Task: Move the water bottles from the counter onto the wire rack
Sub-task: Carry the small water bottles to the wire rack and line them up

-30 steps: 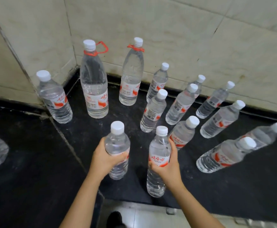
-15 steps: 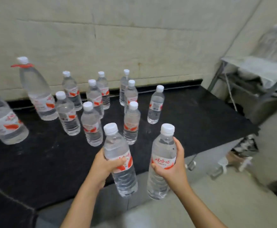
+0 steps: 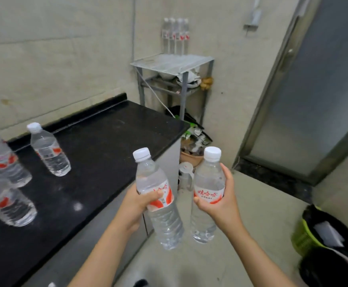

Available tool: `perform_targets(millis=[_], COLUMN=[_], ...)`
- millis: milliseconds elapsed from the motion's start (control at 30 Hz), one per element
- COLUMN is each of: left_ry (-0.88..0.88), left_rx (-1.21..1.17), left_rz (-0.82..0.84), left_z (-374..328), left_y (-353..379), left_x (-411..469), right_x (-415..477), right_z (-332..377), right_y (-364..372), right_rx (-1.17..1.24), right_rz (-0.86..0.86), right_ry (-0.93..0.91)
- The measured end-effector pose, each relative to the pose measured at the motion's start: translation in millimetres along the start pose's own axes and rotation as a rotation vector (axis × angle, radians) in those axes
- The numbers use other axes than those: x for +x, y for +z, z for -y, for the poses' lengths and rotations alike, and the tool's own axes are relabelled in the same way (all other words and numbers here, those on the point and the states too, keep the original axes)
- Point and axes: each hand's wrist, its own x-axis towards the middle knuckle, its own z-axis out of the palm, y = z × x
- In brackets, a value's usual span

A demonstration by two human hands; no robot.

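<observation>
My left hand grips a clear water bottle with a white cap and red label, tilted a little to the left. My right hand grips a second, upright bottle of the same kind. Both bottles hang in the air past the counter's right end. The grey wire rack stands in the far corner, with several bottles in a row at the back of its top shelf. More bottles stand on the black counter at the left.
Clutter and a clay pot lie under the rack, and a clear jug stands on the floor beside the counter. A green basket sits at the lower right. A glass door fills the right wall. Bare floor lies between me and the rack.
Both bottles were lifted off the counter and carried right. The view has swung right, so the rack and door now show and most counter bottles have slid out on the left.
</observation>
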Motion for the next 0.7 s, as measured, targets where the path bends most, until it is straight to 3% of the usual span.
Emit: perform_targets(millis=[300,700], left_ry=[-0.055,-0.079], left_rx=[-0.034,-0.068], left_rz=[0.228,0.256], left_z=[16.1,27.3], left_y=[82.7,180.6], left_x=[88.8,290.5], right_x=[48.1,214.4], right_z=[-22.3,-74.3], right_y=[-76.8,-170.9], right_rx=[-0.051,-0.250], right_rz=[-0.138,-0.245], right_ry=[0.062,0.161])
